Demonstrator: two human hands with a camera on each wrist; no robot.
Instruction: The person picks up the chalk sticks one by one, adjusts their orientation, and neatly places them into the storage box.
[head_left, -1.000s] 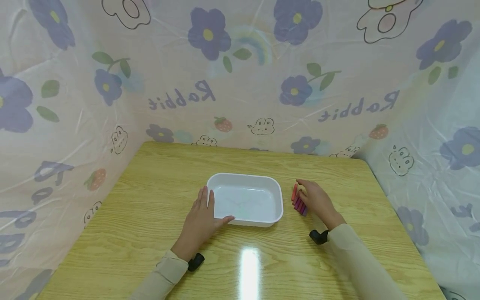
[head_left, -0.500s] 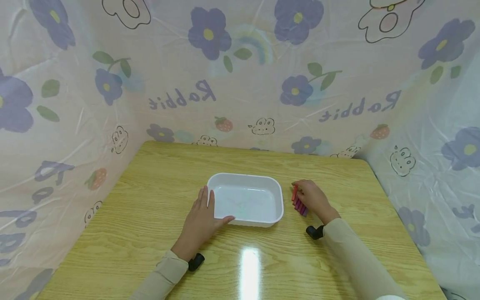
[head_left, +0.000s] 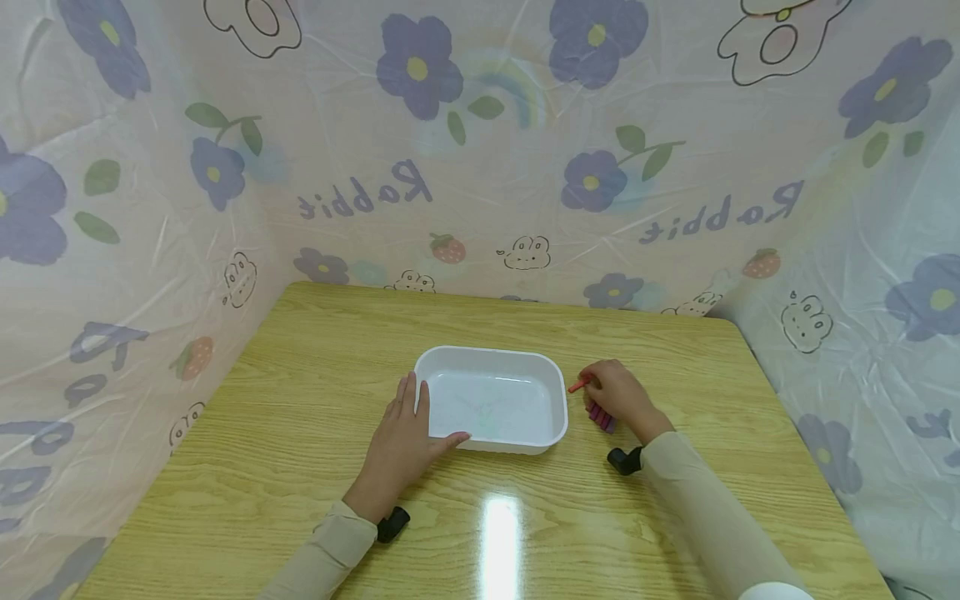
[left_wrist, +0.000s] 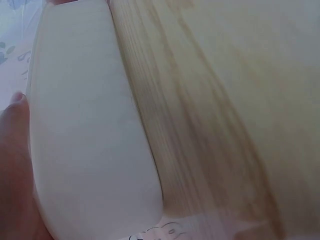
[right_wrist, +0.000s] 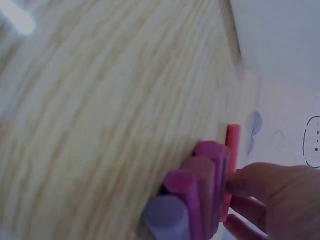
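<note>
My right hand (head_left: 622,395) pinches a red crayon (head_left: 576,386) between thumb and fingers, just right of the white plastic tray (head_left: 517,445). The crayon's free end points left toward the tray. In the right wrist view, several crayons in magenta, pink and purple (right_wrist: 167,214) lie side by side next to the red one and the right hand (right_wrist: 280,197). My left hand (head_left: 397,437) rests on the tray's near left corner, its fingers straight at the left end and its thumb along the near rim. No object is visible inside the tray.
The wooden table (head_left: 315,350) carries the tray at its middle and the crayons to the right. A patterned curtain (head_left: 480,167) stands behind the table and along both sides. Each wrist wears a black camera mount (head_left: 393,525).
My right hand has moved slightly left, taken hold of the red crayon and swung it away from the other crayons. The left hand and tray have stayed still.
</note>
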